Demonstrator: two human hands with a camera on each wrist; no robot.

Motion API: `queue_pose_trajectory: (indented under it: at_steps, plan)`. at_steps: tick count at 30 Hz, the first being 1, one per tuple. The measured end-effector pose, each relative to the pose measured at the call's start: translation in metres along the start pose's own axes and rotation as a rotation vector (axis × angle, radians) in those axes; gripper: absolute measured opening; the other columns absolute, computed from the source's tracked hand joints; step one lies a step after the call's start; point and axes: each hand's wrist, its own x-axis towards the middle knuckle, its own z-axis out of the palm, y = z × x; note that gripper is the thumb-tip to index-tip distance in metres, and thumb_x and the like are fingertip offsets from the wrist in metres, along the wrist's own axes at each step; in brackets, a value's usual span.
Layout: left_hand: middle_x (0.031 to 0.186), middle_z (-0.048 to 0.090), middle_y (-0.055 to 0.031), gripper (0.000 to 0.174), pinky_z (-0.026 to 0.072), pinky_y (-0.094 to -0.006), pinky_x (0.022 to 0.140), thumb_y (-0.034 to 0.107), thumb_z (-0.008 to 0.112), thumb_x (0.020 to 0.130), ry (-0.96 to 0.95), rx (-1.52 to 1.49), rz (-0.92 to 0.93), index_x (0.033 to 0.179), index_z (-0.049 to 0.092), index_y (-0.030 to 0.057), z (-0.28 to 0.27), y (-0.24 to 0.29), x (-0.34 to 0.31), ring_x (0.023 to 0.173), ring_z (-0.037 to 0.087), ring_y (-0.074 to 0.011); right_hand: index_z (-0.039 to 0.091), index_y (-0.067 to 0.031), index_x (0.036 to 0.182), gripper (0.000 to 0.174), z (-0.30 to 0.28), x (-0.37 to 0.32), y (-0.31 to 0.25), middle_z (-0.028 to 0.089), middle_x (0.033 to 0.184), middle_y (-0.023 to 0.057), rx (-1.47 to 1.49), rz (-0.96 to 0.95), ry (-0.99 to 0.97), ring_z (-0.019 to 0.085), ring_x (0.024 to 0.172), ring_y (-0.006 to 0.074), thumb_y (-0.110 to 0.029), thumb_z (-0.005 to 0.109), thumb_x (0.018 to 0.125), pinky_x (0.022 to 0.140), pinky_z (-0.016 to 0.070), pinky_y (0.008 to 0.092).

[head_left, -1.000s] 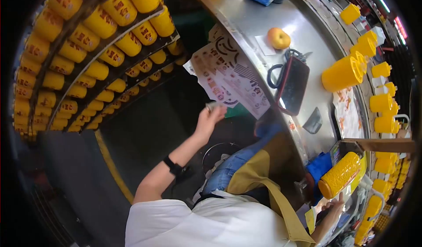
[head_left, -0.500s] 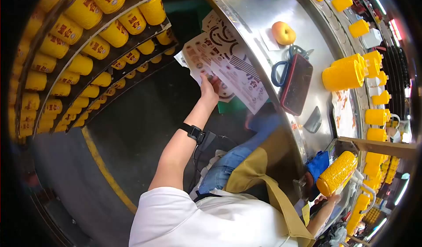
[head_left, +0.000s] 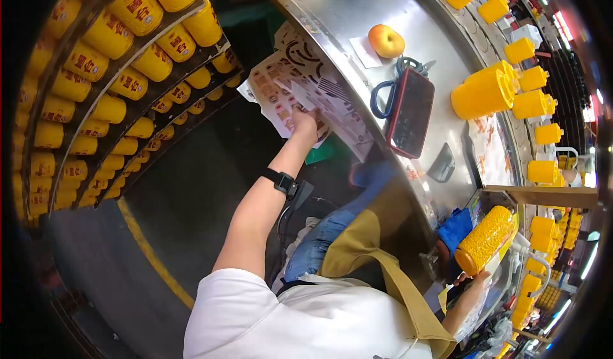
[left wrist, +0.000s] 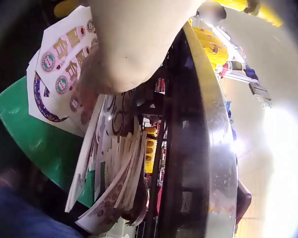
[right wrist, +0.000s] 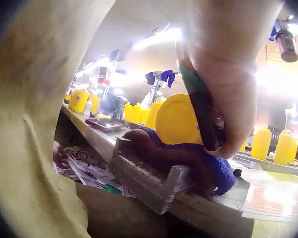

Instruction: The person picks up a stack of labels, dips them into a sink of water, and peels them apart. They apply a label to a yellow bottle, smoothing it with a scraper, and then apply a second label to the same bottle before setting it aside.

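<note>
Overhead, a curved steel counter [head_left: 332, 8] crosses the top centre. The left hand [head_left: 304, 121] touches sticker sheets [head_left: 271, 91]. The right hand [head_left: 469, 292] is lower right. Both hands' finger positions are unclear.

Nothing can be read outright: red characters are printed on the racked yellow bottles [head_left: 136, 7] and on the label sheets [head_left: 274, 94] hung below the counter's [head_left: 332, 21] edge, but they are blurred.

A curved steel desk [head_left: 357, 14] sweeps from top centre down the right of the head view, glaring under white light. On the left, dark curved racks [head_left: 175, 62] carry rows of yellow bottles [head_left: 137, 14]. Below them lies a dark floor [head_left: 198, 186] with a yellow line [head_left: 153, 257] at lower left. An apple [head_left: 385, 40] and a red-edged phone [head_left: 410, 112] lie on the desk. Yellow jugs [head_left: 482, 93] stand along the right, with strip lights [head_left: 565, 24] at upper right.
</note>
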Motion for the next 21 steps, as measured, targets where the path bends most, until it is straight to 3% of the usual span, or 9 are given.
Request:
queue_pose_trajectory:
  at_steps: [2,4,8,10,12,15,18,19,21]
  plan:
    - [0.109,0.063,-0.0109,0.038,0.0552,-0.0335,0.065,-0.001,0.061,0.094,0.073,0.076,0.023,0.128,0.046,0.0057,-0.007,0.002,-0.014,0.084,0.064,-0.0218,0.047,-0.0046,0.147,0.066,-0.002,-0.001,0.001,0.050,0.076,0.0021,0.025,0.000,0.000,0.047,0.061,0.0086,-0.056,0.038,0.106,0.055,0.0395,0.0222]
    - [0.114,0.061,-0.0127,0.038,0.0581,-0.0359,0.070,-0.005,0.057,0.093,-0.100,0.037,0.206,0.128,0.044,0.0037,-0.035,-0.006,-0.005,0.093,0.065,-0.0234,0.044,-0.0050,0.149,0.067,-0.001,-0.002,0.002,0.050,0.076,0.0024,0.058,-0.001,-0.002,0.047,0.061,0.0084,-0.056,0.038,0.106,0.054,0.0394,0.0222]
    - [0.136,0.055,-0.0131,0.047,0.0554,-0.0431,0.093,0.001,0.055,0.095,-0.054,-0.017,0.137,0.140,0.042,0.0033,-0.106,-0.006,-0.050,0.119,0.061,-0.0265,0.042,-0.0047,0.150,0.066,-0.008,0.001,0.003,0.053,0.083,0.0041,0.111,-0.012,0.077,0.048,0.062,0.0081,-0.054,0.040,0.106,0.054,0.0393,0.0218]
    - [0.137,0.054,-0.0143,0.050,0.0544,-0.0433,0.096,-0.004,0.052,0.095,-0.058,-0.046,0.188,0.142,0.038,0.0037,-0.135,0.010,-0.087,0.120,0.061,-0.0269,0.042,-0.0047,0.150,0.063,-0.016,0.005,0.005,0.053,0.093,0.0051,0.078,-0.097,0.216,0.049,0.065,0.0079,-0.050,0.042,0.107,0.055,0.0399,0.0216]
    - [0.129,0.059,-0.0132,0.039,0.0571,-0.0407,0.092,-0.007,0.050,0.098,-0.109,-0.150,0.274,0.134,0.040,0.0024,-0.163,0.019,-0.109,0.115,0.063,-0.0237,0.047,-0.0056,0.146,0.053,-0.031,0.013,0.015,0.054,0.095,0.0027,0.120,-0.246,0.176,0.049,0.062,0.0063,-0.040,0.051,0.106,0.050,0.0395,0.0209]
    - [0.124,0.062,-0.0122,0.031,0.0582,-0.0378,0.091,-0.005,0.051,0.100,-0.240,-0.208,0.376,0.130,0.046,0.0023,-0.171,0.045,-0.153,0.109,0.066,-0.0205,0.047,-0.0032,0.146,0.050,-0.023,0.008,0.001,0.053,0.096,0.0016,0.185,-0.312,0.073,0.048,0.067,0.0060,-0.036,0.049,0.108,0.055,0.0402,0.0201]
    - [0.122,0.065,-0.0117,0.029,0.0588,-0.0371,0.090,-0.005,0.051,0.100,-0.351,-0.217,0.418,0.128,0.049,0.0011,-0.156,0.067,-0.186,0.107,0.067,-0.0205,0.054,0.0000,0.136,0.040,0.009,-0.016,-0.040,0.055,0.097,0.0022,-0.002,-0.440,-0.235,0.049,0.078,0.0085,-0.027,0.050,0.107,0.068,0.0398,0.0228]
    - [0.121,0.066,-0.0117,0.029,0.0591,-0.0369,0.090,-0.005,0.051,0.100,-0.408,-0.223,0.422,0.128,0.049,0.0002,-0.148,0.071,-0.195,0.106,0.068,-0.0208,0.060,0.0000,0.129,0.031,0.016,-0.021,-0.053,0.058,0.097,0.0026,-0.136,-0.490,-0.298,0.049,0.078,0.0089,-0.013,0.052,0.102,0.069,0.0391,0.0221]
    - [0.122,0.066,-0.0123,0.030,0.0593,-0.0370,0.090,-0.005,0.052,0.100,-0.480,-0.193,0.422,0.129,0.049,-0.0007,-0.132,0.077,-0.213,0.106,0.068,-0.0212,0.065,0.0018,0.118,0.035,0.041,-0.037,-0.095,0.064,0.097,0.0070,-0.252,-0.577,-0.545,0.053,0.078,0.0105,0.004,0.060,0.084,0.072,0.0431,0.0235]
